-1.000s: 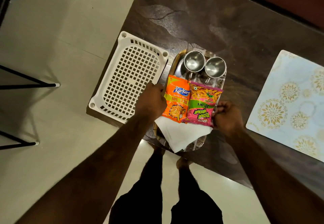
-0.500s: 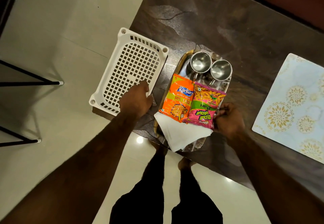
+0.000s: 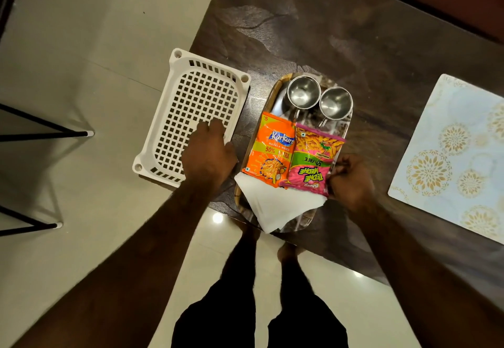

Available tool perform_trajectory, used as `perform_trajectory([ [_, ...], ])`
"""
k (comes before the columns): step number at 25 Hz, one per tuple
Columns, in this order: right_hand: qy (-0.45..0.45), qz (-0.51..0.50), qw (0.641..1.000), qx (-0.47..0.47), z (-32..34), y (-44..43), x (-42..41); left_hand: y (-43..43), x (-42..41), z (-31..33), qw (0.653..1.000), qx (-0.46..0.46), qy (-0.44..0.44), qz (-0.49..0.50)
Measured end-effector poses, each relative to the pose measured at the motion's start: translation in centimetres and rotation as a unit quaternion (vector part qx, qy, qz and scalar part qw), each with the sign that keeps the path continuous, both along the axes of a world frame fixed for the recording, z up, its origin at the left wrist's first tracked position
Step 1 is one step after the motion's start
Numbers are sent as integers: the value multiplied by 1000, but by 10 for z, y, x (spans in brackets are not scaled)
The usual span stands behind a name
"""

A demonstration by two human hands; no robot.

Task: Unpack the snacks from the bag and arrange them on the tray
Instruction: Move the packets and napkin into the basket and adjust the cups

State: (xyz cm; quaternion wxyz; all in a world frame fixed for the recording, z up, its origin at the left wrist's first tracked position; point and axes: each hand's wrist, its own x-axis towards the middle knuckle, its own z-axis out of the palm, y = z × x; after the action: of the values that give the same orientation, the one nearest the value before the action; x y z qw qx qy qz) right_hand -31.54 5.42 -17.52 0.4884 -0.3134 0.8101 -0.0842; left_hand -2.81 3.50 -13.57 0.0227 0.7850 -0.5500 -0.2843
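An orange Kurkure packet [image 3: 274, 149] and a pink snack packet [image 3: 313, 161] lie side by side on an oval tray [image 3: 268, 98] at the table's near edge. Two steel cups [image 3: 303, 92] stand at the tray's far end, and white napkins [image 3: 278, 204] lie at its near end. My left hand [image 3: 208, 154] rests over the near right corner of a white perforated basket [image 3: 191, 108], fingers spread, holding nothing I can see. My right hand [image 3: 350, 177] is curled at the pink packet's right edge, pinching it.
The dark brown table [image 3: 354, 34] holds a pale floral placemat [image 3: 458, 151] at the right. The basket overhangs the table's left edge. Black stand legs [image 3: 43, 132] cross the pale floor at left. The person's legs and bare feet show below the table.
My left hand has left the orange packet and moved left onto the white basket. My right hand has stayed at the pink packet's edge.
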Motion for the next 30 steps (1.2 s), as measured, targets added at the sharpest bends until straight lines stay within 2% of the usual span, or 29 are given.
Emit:
perform_trajectory([
  [1,-1,3,1000,0,2,0,1,-2,-9,3,1000,-15,19,-9],
  [3,0,10,1000,7,8,-2,5,-4,-31,5,997,22,66,-46],
  [5,1,-2,1000,-3,17,-6,9,-3,-47,4,994,71,67,-53],
  [8,21,15,998,-63,29,-12,8,-2,-60,-3,995,72,52,-42],
  [12,-63,74,994,-56,31,-20,11,-1,-65,-12,998,49,45,-21],
  [15,-89,66,992,-52,31,-23,19,-5,-64,-14,993,60,100,28],
  [17,-105,52,992,-52,31,-25,22,-6,-67,-13,978,73,178,85],
  [20,-117,11,993,-30,37,-29,26,-9,-74,-8,909,132,333,215],
  [23,-134,-20,991,-2,55,-31,37,-17,-62,0,883,119,378,253],
  [25,-187,-37,981,25,69,-31,53,-20,-42,9,876,97,384,274],
  [30,-224,42,973,28,84,-40,121,-23,34,25,895,36,321,309],
])
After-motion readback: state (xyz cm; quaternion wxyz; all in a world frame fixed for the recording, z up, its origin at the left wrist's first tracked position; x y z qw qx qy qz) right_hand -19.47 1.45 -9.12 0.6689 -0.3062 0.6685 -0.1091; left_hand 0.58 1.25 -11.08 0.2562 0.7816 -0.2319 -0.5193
